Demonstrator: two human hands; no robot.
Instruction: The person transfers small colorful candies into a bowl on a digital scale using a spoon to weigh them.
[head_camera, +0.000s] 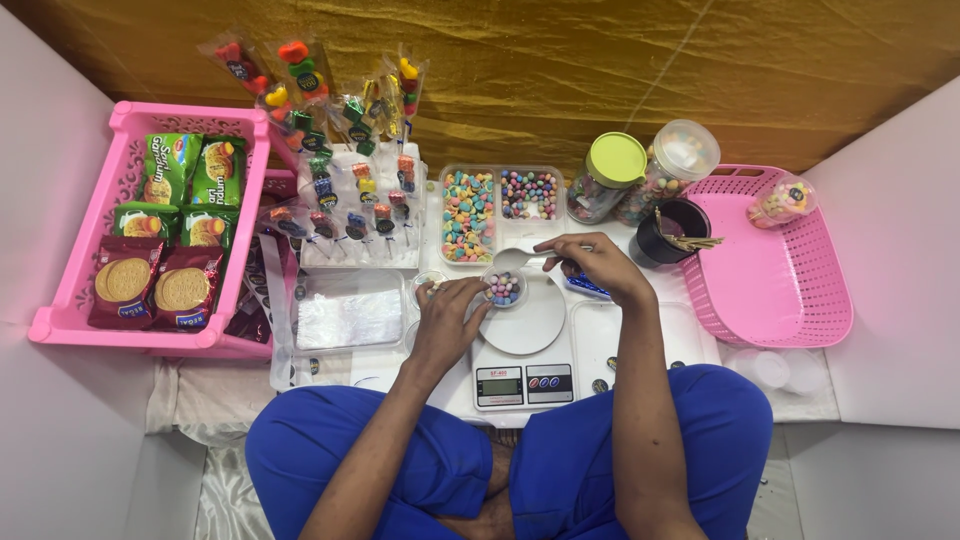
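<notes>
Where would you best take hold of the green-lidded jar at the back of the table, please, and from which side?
Probably around the clear body just under the green lid, coming from the front. The green-lidded jar leans toward a second jar close on its right, and a black cup sits front-right, so the front-left of its wall is the freest. The lid is wide, harder to span.

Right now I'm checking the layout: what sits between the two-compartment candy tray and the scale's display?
In the head view, the small cup of candies on the round scale platform, steadied by the left hand.
</notes>
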